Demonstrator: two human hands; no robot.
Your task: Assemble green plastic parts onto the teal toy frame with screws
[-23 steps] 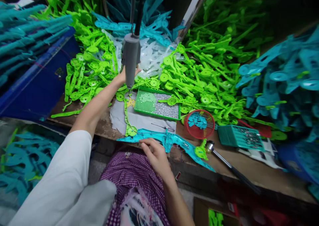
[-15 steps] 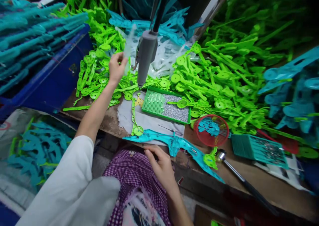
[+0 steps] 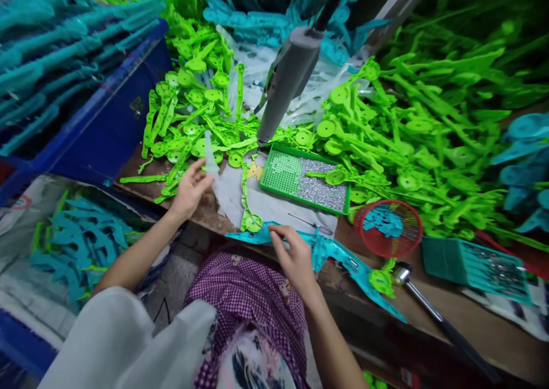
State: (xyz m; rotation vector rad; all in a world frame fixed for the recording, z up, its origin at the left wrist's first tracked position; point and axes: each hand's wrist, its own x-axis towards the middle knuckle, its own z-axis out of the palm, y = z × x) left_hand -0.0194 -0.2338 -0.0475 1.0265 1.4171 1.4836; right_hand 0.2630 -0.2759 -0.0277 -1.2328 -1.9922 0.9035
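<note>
My left hand (image 3: pixel 191 190) pinches a translucent white plastic strip (image 3: pixel 210 155) and holds it upright over the left side of the bench. My right hand (image 3: pixel 295 254), fingers curled with thumb and forefinger close together, is on the left half of a teal bow-shaped plastic part (image 3: pixel 338 256), which lies along the bench's front edge. A lime-green plastic arm (image 3: pixel 245 197) with a round end touches the bow part's left end. Above the cloth (image 3: pixel 231 197) hangs a grey power screwdriver (image 3: pixel 289 80), its tip pointing down by a green tray (image 3: pixel 306 178) of small metal pieces.
Lime-green parts (image 3: pixel 398 131) heap across the back, around a pile of white strips (image 3: pixel 257 63). A blue crate (image 3: pixel 115 103) of teal parts stands left. To the right are a red basket (image 3: pixel 407 223), a teal tray (image 3: pixel 441 263) and a hammer-like tool (image 3: pixel 437 314).
My left hand has come down and nearer from the white pile with the strip. My right hand has moved up from the bench edge onto the bow part. The view has shifted.
</note>
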